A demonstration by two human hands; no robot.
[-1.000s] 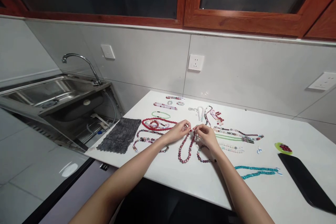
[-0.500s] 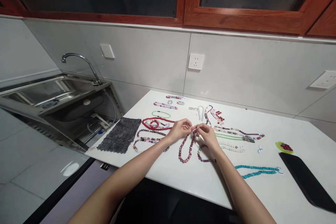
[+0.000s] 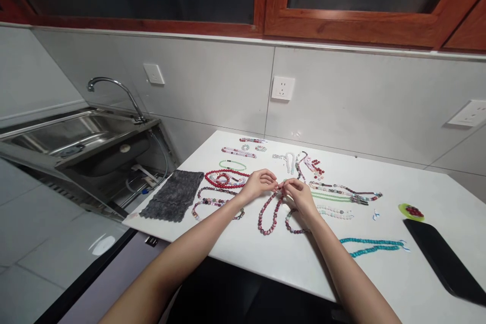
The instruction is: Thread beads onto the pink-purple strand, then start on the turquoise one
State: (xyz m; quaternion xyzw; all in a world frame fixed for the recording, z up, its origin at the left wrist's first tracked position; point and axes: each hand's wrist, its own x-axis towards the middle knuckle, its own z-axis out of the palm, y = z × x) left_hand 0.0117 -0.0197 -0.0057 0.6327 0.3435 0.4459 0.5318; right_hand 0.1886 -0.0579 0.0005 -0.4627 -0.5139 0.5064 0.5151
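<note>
A dark red bead strand (image 3: pixel 267 233) hangs in a loop onto the white counter (image 3: pixel 258 258), its upper ends gathered between my hands. My right hand (image 3: pixel 298 193) pinches these ends, thumb and forefinger together. Just left of it, my left hand (image 3: pixel 260 185) has thumb and forefinger at the same ends, its other fingers loosely bent. The fingertips hide the ends themselves. Below my right wrist lies another dark bead strand (image 3: pixel 294 230), partly covered. Bright red beads (image 3: pixel 210 184) lie looped beside my left hand, with a multicoloured strand (image 3: pixel 197 210) nearer me.
A grey cloth (image 3: pixel 172 196) lies at the counter's left, beside a steel sink (image 3: pixel 76 131). To the right are turquoise beads (image 3: pixel 374 243), green strands (image 3: pixel 330 197), a small green dish (image 3: pixel 405 209) of red beads and a black tray-like object (image 3: pixel 440 258). Loose red beads (image 3: pixel 317 164) lie farther back.
My left hand's fingers have loosened and spread slightly, and that hand has shifted a little to the left. My right hand stays at the strand's ends. The looped beads lie almost the same.
</note>
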